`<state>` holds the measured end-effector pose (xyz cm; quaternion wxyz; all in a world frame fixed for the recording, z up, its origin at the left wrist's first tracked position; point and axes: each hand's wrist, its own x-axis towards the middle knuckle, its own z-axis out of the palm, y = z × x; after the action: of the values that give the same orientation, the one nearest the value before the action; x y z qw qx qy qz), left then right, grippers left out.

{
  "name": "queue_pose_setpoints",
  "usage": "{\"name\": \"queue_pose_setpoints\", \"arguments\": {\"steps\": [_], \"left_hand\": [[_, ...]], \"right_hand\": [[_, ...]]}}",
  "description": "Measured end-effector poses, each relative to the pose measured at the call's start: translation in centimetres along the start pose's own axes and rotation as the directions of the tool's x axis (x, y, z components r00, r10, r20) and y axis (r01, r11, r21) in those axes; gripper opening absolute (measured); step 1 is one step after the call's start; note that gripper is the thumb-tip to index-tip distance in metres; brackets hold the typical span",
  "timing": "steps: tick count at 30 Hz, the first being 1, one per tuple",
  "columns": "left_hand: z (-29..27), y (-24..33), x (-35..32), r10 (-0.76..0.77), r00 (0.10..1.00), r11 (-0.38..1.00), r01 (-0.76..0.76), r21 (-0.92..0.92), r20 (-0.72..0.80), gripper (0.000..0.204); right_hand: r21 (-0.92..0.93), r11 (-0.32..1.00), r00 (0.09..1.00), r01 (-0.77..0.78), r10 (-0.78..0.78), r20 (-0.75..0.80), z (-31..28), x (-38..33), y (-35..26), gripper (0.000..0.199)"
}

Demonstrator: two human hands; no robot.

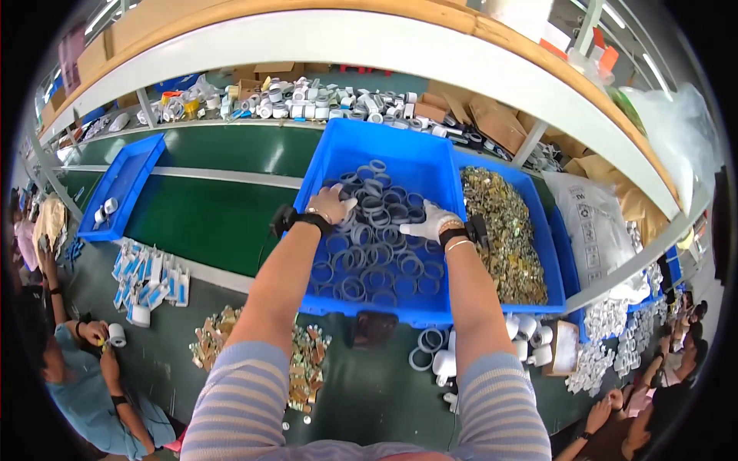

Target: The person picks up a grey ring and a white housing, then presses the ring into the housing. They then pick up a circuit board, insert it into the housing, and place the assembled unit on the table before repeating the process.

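Note:
A blue plastic bin (380,138) holds many grey rings (378,253), heaped loosely and overlapping. Inside it, my left hand (329,204) rests at the left side of the heap, thumb apart from the fingers, with white covering on the thumb. My right hand (432,223), in white covering, lies at the heap's right side, its thumb stretched toward the middle. Both hands look open and touch the rings' edges; neither grips a ring that I can make out. The undersides of the fingers are hidden.
Right of the bin stands a blue tray of small metal parts (503,230). Metal pieces (309,365) and white fittings (530,338) lie in front. A tilted blue tray (123,188) sits left. A white shelf beam (369,46) spans above. Co-workers (100,384) sit at both sides.

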<state>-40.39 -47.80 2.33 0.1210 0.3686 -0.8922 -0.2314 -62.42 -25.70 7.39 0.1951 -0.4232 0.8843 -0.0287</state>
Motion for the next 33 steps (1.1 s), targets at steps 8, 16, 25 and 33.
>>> {"name": "queue_pose_setpoints", "arguments": {"steps": [8, 16, 25, 33], "left_hand": [[2.9, 1.3, 3.0, -0.124, 0.968, 0.980, 0.085, 0.181, 0.217, 0.112], [-2.2, 1.3, -2.1, -0.131, 0.780, 0.979, 0.005, 0.203, 0.612, 0.102], [1.1, 5.4, -4.9, -0.029, 0.684, 0.720, 0.520, -0.460, 0.729, 0.113], [4.5, 4.6, -5.7, -0.047, 0.909, 0.486, 0.382, -0.786, 0.413, 0.071]], "right_hand": [[0.018, 0.980, 0.977, 0.200, -0.201, 0.075, 3.8, 6.0, -1.1, 0.124], [-0.270, 0.916, 0.850, 0.296, -0.124, 0.512, 0.7, -1.3, -0.2, 0.141], [0.866, 0.454, 0.857, -0.210, -0.341, 0.387, 5.1, -5.1, -3.2, 0.115], [0.977, 0.075, 0.874, -0.202, -0.436, 0.214, 5.4, -6.4, -5.3, 0.099]]}}
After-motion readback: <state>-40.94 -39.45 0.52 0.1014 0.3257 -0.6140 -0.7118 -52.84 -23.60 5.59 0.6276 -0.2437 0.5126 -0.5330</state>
